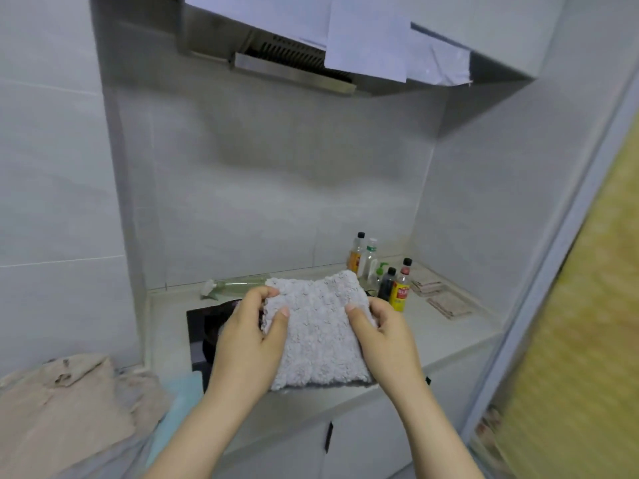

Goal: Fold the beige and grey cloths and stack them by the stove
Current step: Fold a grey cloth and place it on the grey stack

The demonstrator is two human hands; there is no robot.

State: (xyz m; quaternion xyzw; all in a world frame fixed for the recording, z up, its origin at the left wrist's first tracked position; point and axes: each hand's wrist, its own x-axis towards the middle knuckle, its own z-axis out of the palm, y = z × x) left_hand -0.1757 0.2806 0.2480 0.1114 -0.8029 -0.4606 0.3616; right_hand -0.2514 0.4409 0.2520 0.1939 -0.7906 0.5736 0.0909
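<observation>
Pale grey tiles line a narrow kitchen alcove, with a steel range hood (297, 63) overhead and sheets of paper (368, 43) hanging off its front. Below runs a light stone-look counter (460, 333) with a glossy black stove (198, 323) sunk into its left part.

Both hands hold the grey cloth (318, 333) up over the near edge of the counter, just right of the stove. The left hand (250, 335) curls its fingers over the upper left corner with the thumb pressed on the front face. The right hand (383, 337) pinches the right edge, thumb in front and fingers hidden behind. Gripping two opposite sides likely keeps the layers square and stops them from sliding open. The cloth is thick, nubbly and plush, and already forms a compact, roughly rectangular pad, so its folding looks close to done.

At the near left a beige cloth (62, 402) lies loose and rumpled – thinner, flatter weave, not yet folded. On the far right of the counter sit two small flat pinkish-beige pieces (446, 300), apparently folded cloths, beside a cluster of slim sauce bottles (397, 288). A clear spray bottle (238, 283) lies on its side against the far wall, behind the stove.
</observation>
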